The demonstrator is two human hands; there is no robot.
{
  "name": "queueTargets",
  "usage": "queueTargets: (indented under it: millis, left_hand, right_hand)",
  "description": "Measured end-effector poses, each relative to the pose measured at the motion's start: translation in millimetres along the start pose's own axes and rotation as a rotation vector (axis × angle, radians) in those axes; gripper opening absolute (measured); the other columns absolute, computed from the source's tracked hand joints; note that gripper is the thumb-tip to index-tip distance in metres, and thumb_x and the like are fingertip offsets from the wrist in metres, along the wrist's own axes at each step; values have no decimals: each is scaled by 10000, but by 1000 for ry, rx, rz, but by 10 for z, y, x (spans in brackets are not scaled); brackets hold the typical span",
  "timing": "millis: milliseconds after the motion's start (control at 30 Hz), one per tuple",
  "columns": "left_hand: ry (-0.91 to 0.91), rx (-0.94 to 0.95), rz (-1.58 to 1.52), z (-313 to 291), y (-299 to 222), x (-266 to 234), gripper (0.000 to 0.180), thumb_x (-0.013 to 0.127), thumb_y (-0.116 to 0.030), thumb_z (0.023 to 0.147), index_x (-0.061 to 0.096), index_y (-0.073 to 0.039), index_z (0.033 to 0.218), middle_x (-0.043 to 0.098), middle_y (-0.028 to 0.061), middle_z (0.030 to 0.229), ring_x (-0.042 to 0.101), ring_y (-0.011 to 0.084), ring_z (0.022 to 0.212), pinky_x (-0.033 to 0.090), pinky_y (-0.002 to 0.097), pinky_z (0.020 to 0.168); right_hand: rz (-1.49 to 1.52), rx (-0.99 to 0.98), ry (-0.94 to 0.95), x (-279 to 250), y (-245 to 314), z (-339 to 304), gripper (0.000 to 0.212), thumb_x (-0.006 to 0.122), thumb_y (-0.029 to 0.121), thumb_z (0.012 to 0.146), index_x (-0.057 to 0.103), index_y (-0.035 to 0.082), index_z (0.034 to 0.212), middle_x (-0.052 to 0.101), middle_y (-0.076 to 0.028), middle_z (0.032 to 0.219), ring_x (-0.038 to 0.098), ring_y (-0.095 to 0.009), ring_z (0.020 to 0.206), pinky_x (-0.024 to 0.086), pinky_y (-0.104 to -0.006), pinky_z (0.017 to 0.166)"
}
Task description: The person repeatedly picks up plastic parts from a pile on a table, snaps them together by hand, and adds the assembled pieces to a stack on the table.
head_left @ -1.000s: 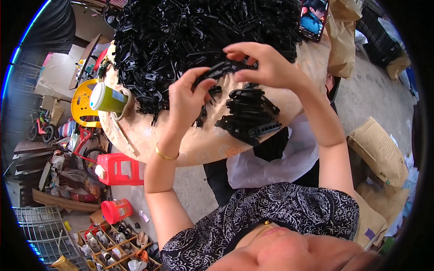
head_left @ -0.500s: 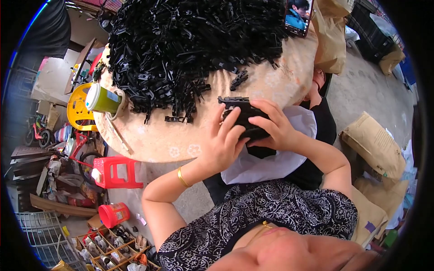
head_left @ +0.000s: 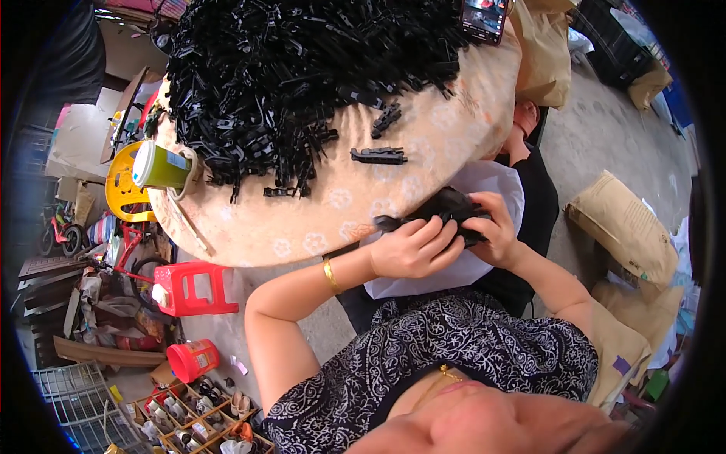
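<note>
Over the near edge of the table (head_left: 257,227), my left hand (head_left: 420,247) and my right hand (head_left: 495,231) are closed around a bunch of black plastic pieces (head_left: 448,204). The fingers cover much of the bunch, so its exact make-up is hidden. Beneath both hands a white plastic bag (head_left: 499,181) lies over my lap. A long, narrow black plastic piece (head_left: 378,156) rests alone on the tabletop, beyond my hands. Another small black piece (head_left: 386,120) lies just past it, close to a big heap of similar black pieces (head_left: 280,83).
On the table's left stand a green cup with a white lid (head_left: 162,166) and a thin stick (head_left: 189,225); a phone (head_left: 484,19) is at the far right. Left on the floor are a red stool (head_left: 193,289), a yellow chair (head_left: 125,185) and a red bucket (head_left: 192,359). Paper sacks (head_left: 624,227) sit right.
Both hands have moved right and toward me, from above the tabletop to the bag. The long black piece that lay atop the held bunch now rests on the table.
</note>
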State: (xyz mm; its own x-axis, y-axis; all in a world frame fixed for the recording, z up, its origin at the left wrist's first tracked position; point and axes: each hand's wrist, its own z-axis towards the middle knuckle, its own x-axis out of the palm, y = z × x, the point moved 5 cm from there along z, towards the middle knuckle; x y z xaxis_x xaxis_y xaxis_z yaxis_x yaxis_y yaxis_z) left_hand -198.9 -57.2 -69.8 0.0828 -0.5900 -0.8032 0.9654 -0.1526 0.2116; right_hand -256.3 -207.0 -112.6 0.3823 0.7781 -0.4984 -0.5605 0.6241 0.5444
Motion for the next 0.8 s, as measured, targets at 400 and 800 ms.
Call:
queueTargets:
  millis: [400, 800]
  left_hand:
    - [274, -743, -769, -193, -61, 739, 233, 654, -183, 821, 536, -5, 915, 594, 157, 731, 620, 255, 658, 493, 382, 606]
    - [118, -1352, -1358, -279, 186, -120, 281, 575, -129, 895, 514, 5, 1134, 625, 100, 887, 632, 184, 647, 512, 313, 569]
  right_hand:
    - [99, 260, 508, -273, -9, 562, 227, 715, 164, 712, 629, 22, 866, 631, -110, 815, 609, -280, 779, 486, -349, 680]
    - [198, 154, 626, 16, 199, 1023, 277, 701, 198, 741, 645, 17, 943, 641, -157, 810, 611, -337, 773, 480, -386, 696]
